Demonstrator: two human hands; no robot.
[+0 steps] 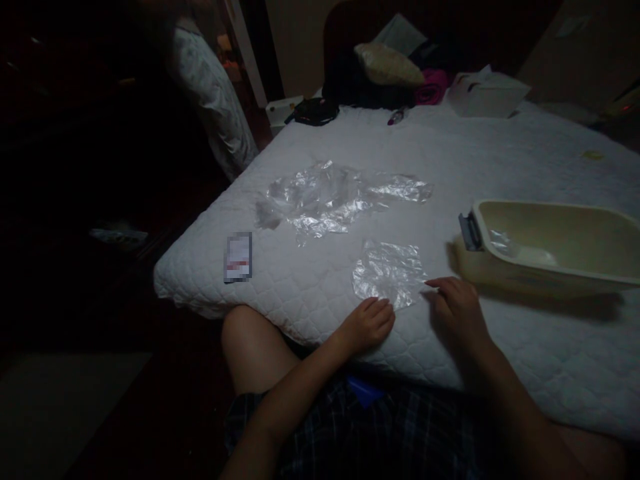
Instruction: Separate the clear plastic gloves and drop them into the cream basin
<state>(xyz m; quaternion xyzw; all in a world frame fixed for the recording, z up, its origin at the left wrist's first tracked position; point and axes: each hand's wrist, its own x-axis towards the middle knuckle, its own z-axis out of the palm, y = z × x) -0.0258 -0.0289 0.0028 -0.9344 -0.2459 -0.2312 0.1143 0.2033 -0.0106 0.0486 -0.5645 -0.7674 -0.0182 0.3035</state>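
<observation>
A small clear plastic bag (387,272) lies flat on the white quilted mattress (320,293) just beyond my hands. My left hand (367,325) rests on the mattress at the bag's near edge, fingers curled loosely together, holding nothing that I can see. My right hand (457,307) lies flat beside the bag's right corner, fingertips touching or almost touching the plastic. A larger crumpled sheet of clear plastic (335,199) is spread farther away, toward the middle of the bed.
A beige plastic tub (550,250) with a grey handle stands to the right. A small card (238,257) lies near the bed's left corner. A white box (487,93), dark bags and clothes (385,77) pile at the far end. A pillow (213,93) leans at left.
</observation>
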